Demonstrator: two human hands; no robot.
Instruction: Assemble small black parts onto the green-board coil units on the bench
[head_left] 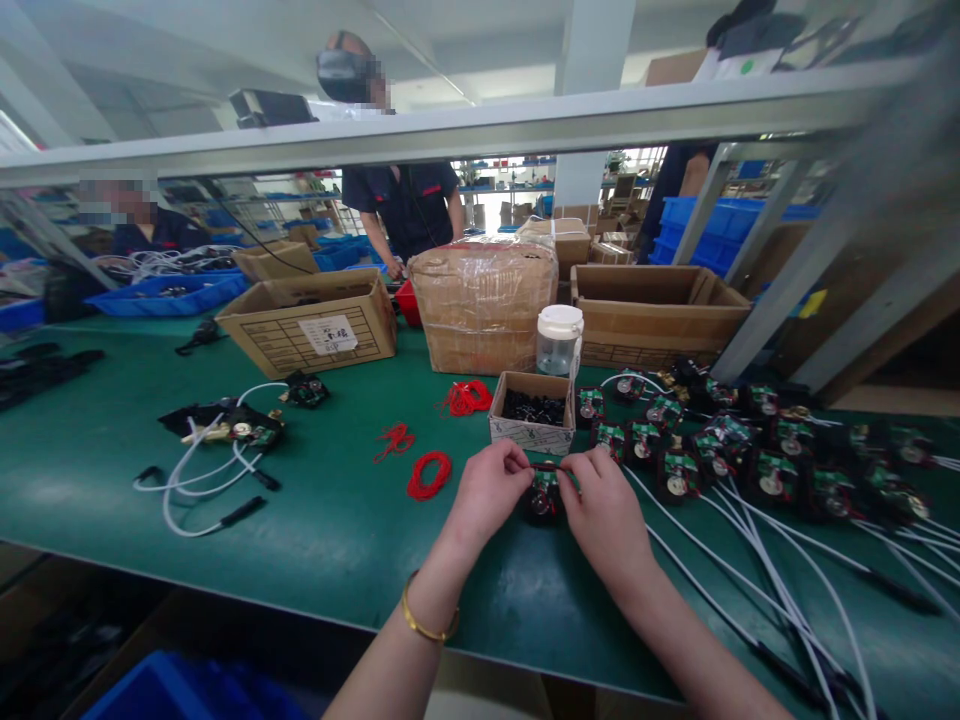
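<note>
Between my two hands sits a small black module with a green circuit board (544, 492) and a round silvery part, on the green bench. My left hand (491, 488) pinches at its upper left edge, fingers closed. At the upper right edge, my right hand (604, 500) has thumb and fingers bent together on the same module. Any small part between the fingertips is too hidden to make out. Just beyond my hands stands a small open carton of black parts (531, 410). Bundles of red wire (430, 475) lie left of my left hand.
Many similar modules with white cables (772, 475) cover the bench's right side. More cabled assemblies (244, 428) lie at left. Cardboard boxes (484, 305) and a lidded clear jar (559, 340) line the back, beneath a metal shelf rail (480, 125). Two co-workers are beyond.
</note>
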